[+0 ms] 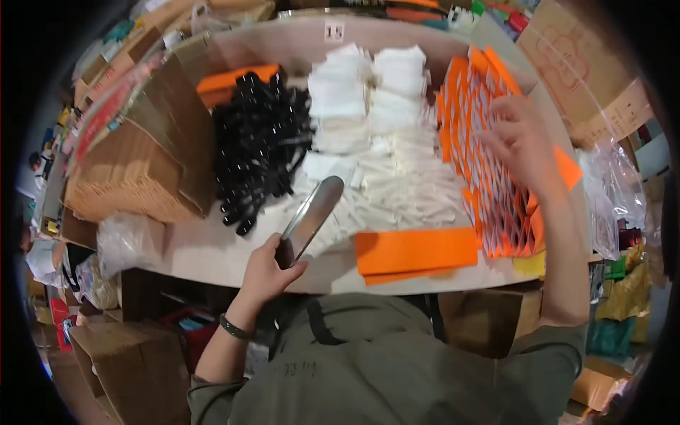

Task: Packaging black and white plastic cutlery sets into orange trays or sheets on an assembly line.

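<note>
Brown cardboard at the lower left: a carton (131,372) stands below the counter (188,251), contents not visible. Above it, an uncovered box (188,134) sits at the counter's left end, packed with a tight row of brown sheets (131,177), their edges showing. A clear plastic bag (127,244) rests just beside these; its contents cannot be made out. Next lies a loose heap of glossy black pieces (258,145). The left hand (269,269) has its grip closed round the lower end of a long, curved metal piece (315,216), which slants up over the white packets (340,95), piled in two columns. A flat orange stack (418,251) lies at the front edge. To its right stand layered orange sleeves (482,156) with pale edges. Over them, the right hand's (520,134) grip is loose, fingers apart and blurred; contact cannot be determined. Farthest right, a clear bag (616,198) hangs beside the counter.
</note>
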The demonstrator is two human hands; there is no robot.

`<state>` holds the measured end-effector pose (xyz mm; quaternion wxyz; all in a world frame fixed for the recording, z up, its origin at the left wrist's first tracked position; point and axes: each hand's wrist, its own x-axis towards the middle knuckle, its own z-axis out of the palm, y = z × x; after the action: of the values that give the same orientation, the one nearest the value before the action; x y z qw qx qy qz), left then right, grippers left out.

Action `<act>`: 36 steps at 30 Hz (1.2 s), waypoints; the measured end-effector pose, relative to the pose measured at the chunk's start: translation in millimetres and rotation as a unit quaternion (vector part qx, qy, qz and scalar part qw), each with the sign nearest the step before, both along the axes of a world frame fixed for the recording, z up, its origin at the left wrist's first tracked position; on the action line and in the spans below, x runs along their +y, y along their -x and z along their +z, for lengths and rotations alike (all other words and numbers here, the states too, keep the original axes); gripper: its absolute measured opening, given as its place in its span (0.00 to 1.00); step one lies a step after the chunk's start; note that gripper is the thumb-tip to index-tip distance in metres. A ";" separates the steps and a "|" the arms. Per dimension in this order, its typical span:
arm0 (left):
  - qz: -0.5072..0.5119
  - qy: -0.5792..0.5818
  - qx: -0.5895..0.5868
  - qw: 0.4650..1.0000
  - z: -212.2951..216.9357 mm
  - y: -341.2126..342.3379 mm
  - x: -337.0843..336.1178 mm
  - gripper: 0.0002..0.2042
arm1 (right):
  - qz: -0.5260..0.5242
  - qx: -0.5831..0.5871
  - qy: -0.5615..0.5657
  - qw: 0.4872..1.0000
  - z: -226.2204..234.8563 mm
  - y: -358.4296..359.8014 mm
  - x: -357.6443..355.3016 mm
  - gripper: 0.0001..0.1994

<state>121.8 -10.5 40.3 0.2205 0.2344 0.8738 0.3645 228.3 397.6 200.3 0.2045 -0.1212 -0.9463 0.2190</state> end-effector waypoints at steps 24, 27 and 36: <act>-0.153 0.112 0.128 0.973 -30.6 -24.9 -15.4 0.33 | 0.038 -0.265 0.145 0.952 -203.0 -3.0 -171.8 0.11; -0.223 0.138 0.120 0.958 -18.9 -16.9 -7.3 0.36 | 0.077 -0.251 0.207 0.943 -201.2 1.0 -195.9 0.12; -0.099 -0.028 0.246 0.964 -29.6 24.2 -15.5 0.23 | -0.054 -0.144 0.045 0.987 -201.6 92.8 -66.2 0.09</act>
<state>97.6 -26.0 10.7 0.0269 0.4081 0.8630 0.2965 135.6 331.3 -1.3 0.0723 -0.2118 -0.9471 0.2301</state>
